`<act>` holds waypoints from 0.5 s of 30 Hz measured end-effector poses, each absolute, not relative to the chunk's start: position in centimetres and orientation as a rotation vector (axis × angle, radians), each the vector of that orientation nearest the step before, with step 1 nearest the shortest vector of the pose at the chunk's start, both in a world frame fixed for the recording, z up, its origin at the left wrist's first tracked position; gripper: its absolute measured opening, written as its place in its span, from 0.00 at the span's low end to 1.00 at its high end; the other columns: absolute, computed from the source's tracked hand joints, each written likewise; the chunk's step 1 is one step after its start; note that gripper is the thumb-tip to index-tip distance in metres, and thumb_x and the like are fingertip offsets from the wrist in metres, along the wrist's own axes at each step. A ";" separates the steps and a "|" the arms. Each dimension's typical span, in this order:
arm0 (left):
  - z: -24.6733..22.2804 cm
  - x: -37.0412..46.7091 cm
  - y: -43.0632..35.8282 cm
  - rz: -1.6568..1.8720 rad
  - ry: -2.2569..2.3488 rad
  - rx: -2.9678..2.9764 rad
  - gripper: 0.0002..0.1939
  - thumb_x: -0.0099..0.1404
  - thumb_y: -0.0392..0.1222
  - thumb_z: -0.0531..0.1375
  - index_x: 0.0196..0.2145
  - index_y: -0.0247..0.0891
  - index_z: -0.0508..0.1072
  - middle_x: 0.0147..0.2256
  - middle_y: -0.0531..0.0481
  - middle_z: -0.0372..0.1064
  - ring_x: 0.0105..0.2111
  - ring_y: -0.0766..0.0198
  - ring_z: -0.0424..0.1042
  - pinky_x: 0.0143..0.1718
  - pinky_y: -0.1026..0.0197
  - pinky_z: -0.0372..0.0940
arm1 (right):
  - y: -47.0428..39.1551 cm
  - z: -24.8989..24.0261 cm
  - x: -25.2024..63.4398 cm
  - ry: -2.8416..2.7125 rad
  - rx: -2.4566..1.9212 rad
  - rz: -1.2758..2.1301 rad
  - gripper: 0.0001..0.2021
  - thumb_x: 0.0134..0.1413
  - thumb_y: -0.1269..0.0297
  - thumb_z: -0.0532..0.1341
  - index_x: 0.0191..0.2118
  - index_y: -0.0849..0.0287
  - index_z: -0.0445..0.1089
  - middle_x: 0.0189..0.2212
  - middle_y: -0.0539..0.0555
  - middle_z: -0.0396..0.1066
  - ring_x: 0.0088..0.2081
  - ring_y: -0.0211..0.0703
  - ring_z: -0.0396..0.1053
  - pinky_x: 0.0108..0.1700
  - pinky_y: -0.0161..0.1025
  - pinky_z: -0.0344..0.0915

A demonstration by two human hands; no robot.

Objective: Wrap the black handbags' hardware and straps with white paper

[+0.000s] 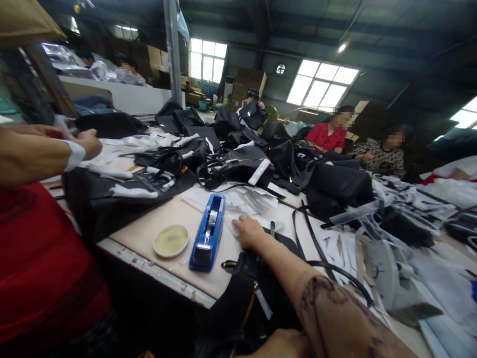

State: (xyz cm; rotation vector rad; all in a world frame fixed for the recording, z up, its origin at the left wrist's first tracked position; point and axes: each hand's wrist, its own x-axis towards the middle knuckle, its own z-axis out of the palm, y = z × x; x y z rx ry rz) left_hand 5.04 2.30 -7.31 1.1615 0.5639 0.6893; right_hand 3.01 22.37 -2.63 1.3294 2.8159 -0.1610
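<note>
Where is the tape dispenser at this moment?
In the head view, the tape dispenser sits left of centre on the table, just right of the round dish.

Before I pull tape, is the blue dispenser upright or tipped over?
Upright: the blue dispenser stands base-down on the table, open top facing up.

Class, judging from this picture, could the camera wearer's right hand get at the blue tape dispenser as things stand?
Probably yes: the right hand is at the white paper sheets, close beside the blue tape dispenser, and nothing upright appears to stand between them.
</note>
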 end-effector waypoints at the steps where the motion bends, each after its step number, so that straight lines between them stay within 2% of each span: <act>1: -7.4 4.9 2.4 0.711 0.538 1.228 0.32 0.50 0.75 0.59 0.22 0.40 0.69 0.29 0.46 0.66 0.38 0.52 0.67 0.49 0.49 0.60 | 22.6 -2.9 3.0 2.830 1.349 -0.165 0.16 0.49 0.74 0.62 0.46 0.61 0.74 0.44 0.63 0.75 0.46 0.54 0.72 0.47 0.46 0.67; 3: -7.4 4.9 2.3 0.710 0.533 1.246 0.37 0.49 0.80 0.54 0.23 0.39 0.68 0.25 0.48 0.63 0.31 0.57 0.65 0.40 0.52 0.62 | 22.4 -2.2 3.7 2.875 1.401 -0.151 0.15 0.52 0.77 0.57 0.45 0.61 0.75 0.45 0.62 0.75 0.50 0.52 0.71 0.51 0.45 0.67; 6: -6.9 4.9 1.4 0.681 0.555 1.050 0.39 0.55 0.80 0.47 0.29 0.37 0.70 0.21 0.51 0.60 0.22 0.65 0.59 0.28 0.60 0.59 | 20.0 1.6 7.0 3.116 1.581 -0.121 0.21 0.56 0.79 0.54 0.54 0.62 0.70 0.56 0.62 0.69 0.59 0.48 0.64 0.59 0.43 0.61; 7: -6.6 5.0 1.0 0.679 0.551 0.959 0.39 0.58 0.78 0.46 0.33 0.36 0.70 0.20 0.53 0.60 0.19 0.67 0.58 0.26 0.61 0.57 | 18.6 3.1 8.6 3.267 1.691 -0.162 0.20 0.58 0.77 0.54 0.55 0.62 0.69 0.55 0.61 0.71 0.57 0.47 0.66 0.59 0.43 0.62; 9: -5.7 5.0 0.1 0.694 0.540 0.770 0.35 0.62 0.74 0.47 0.41 0.37 0.67 0.20 0.56 0.60 0.17 0.68 0.57 0.22 0.63 0.57 | 14.8 5.5 12.3 3.463 2.008 -0.422 0.13 0.63 0.69 0.55 0.49 0.59 0.73 0.42 0.56 0.77 0.43 0.45 0.74 0.47 0.41 0.70; 10: -5.1 4.9 -0.3 0.712 0.545 0.697 0.33 0.63 0.72 0.48 0.44 0.37 0.66 0.21 0.57 0.60 0.17 0.68 0.58 0.22 0.63 0.58 | 12.7 6.3 14.3 3.410 2.188 -0.614 0.11 0.64 0.64 0.56 0.45 0.58 0.75 0.36 0.54 0.78 0.35 0.43 0.74 0.40 0.38 0.71; 12: -3.8 4.6 -0.8 0.754 0.585 0.688 0.27 0.67 0.66 0.49 0.43 0.38 0.65 0.24 0.55 0.63 0.21 0.67 0.63 0.27 0.62 0.62 | 8.3 6.5 18.1 3.132 2.503 -0.874 0.11 0.63 0.58 0.59 0.40 0.58 0.76 0.30 0.51 0.77 0.28 0.40 0.72 0.31 0.36 0.69; 15: -2.1 4.0 -0.7 0.832 0.740 1.032 0.18 0.70 0.54 0.53 0.38 0.36 0.72 0.32 0.49 0.68 0.34 0.63 0.67 0.37 0.61 0.62 | 2.3 4.3 22.5 2.723 2.703 -1.000 0.14 0.61 0.54 0.60 0.37 0.59 0.77 0.27 0.51 0.75 0.27 0.40 0.69 0.29 0.35 0.66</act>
